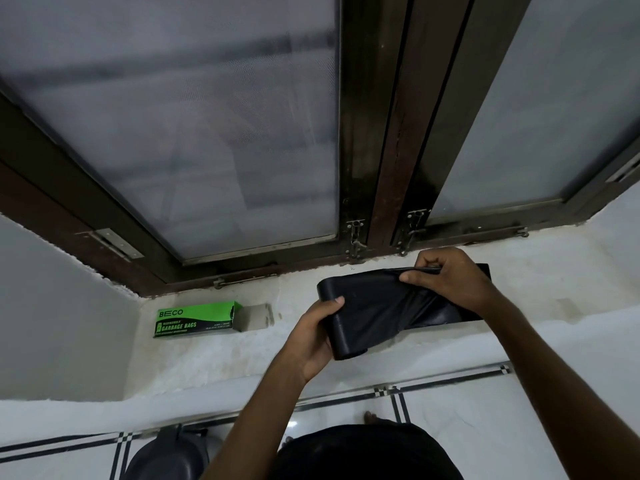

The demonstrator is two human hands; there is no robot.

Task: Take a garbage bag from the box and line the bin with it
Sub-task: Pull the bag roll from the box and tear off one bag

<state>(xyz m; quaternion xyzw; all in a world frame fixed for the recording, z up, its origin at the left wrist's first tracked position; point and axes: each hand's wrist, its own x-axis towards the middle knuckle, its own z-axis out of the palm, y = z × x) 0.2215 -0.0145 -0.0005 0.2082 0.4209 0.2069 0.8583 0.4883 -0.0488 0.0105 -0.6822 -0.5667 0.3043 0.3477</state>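
A black roll of garbage bags (374,313) is held over the white window ledge (214,355). My left hand (311,337) grips the rolled end from below. My right hand (446,278) pinches the top edge of the sheet that is pulled out to the right. The green and black garbage bag box (197,319) lies on its side on the ledge to the left, its right end flap open. The dark grey bin (169,455) stands on the floor at the bottom left, only partly in view.
A dark-framed window (367,133) with frosted panes and metal latches rises right behind the ledge. White wall tiles with black stripe borders run below the ledge. My bare toes (372,417) and dark clothing show at the bottom.
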